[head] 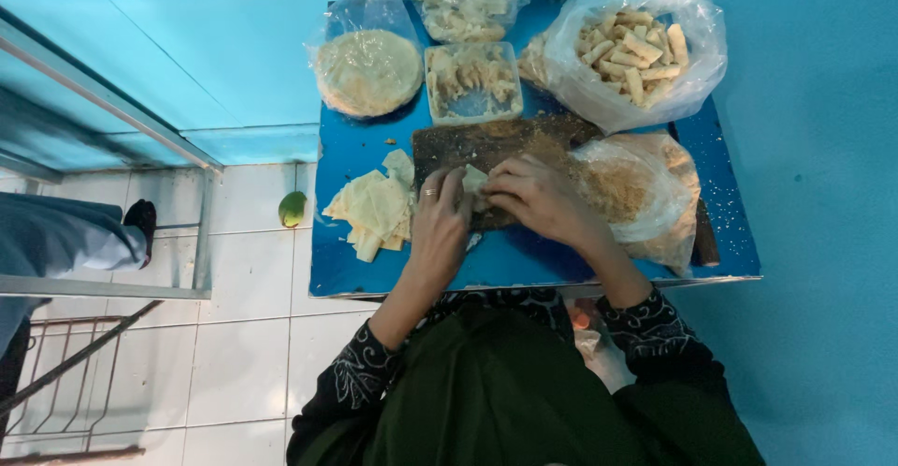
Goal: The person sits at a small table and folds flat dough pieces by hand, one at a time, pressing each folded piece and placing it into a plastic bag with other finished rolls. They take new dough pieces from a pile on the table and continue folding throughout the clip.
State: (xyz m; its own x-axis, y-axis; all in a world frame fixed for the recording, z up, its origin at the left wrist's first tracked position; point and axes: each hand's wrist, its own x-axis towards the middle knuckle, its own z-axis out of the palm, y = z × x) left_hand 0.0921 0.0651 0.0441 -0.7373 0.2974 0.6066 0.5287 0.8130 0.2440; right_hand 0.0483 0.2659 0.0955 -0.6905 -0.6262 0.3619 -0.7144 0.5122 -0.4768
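Observation:
Both my hands meet over a dark wooden cutting board (468, 143) on a small blue table (524, 255). My left hand (440, 218), with a ring on one finger, and my right hand (533, 195) pinch a pale dough wrapper (475, 182) between their fingertips, folding it. A loose pile of cut pale wrappers (374, 206) lies just left of my left hand.
At the table's back stand a bag of round flat wrappers (367, 68), a plastic tub of filling (472, 82), another bag (468, 3), and a bag of finished rolls (634, 50). A bag of crumbs (636, 190) sits right of the board. A green fruit (293, 209) lies on the tiled floor.

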